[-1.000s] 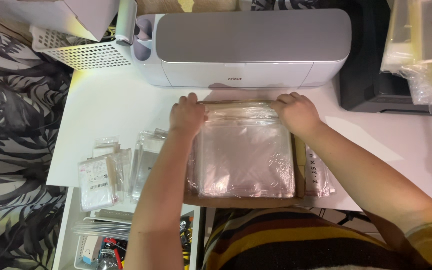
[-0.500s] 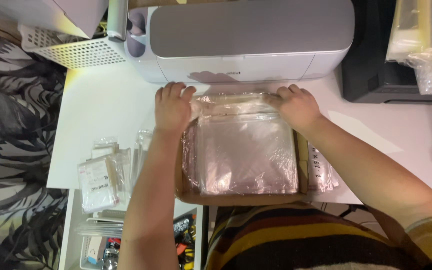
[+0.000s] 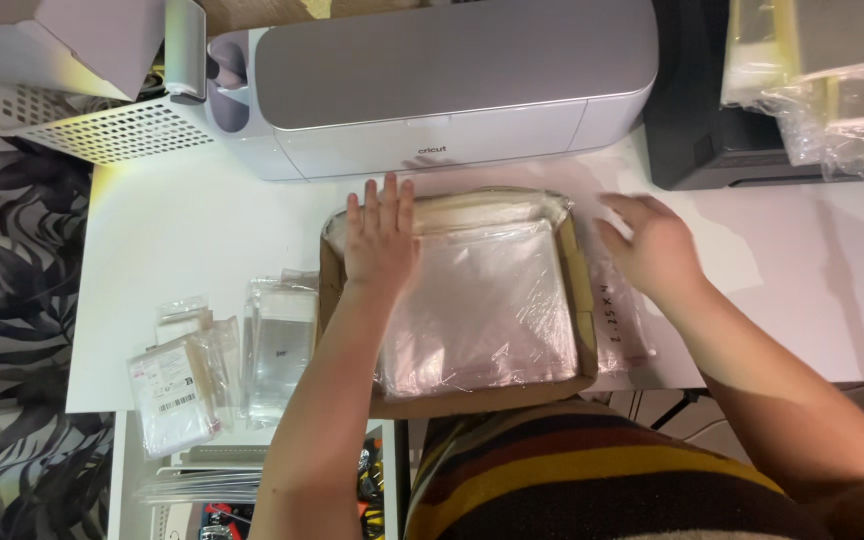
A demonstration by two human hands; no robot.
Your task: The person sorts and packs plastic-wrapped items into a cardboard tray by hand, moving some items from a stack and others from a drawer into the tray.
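The left hand (image 3: 380, 240) lay flat, fingers spread, holding nothing, pressed on the stack of clear plastic bags (image 3: 487, 300) that filled a shallow cardboard box (image 3: 580, 270) at the white table's (image 3: 182, 230) front edge, near its middle; the right hand (image 3: 657, 245) hovered open and empty just right of the box; a grey cutting machine (image 3: 452, 85) sat along the back edge; small packets (image 3: 177, 385) lay toward the front left corner.
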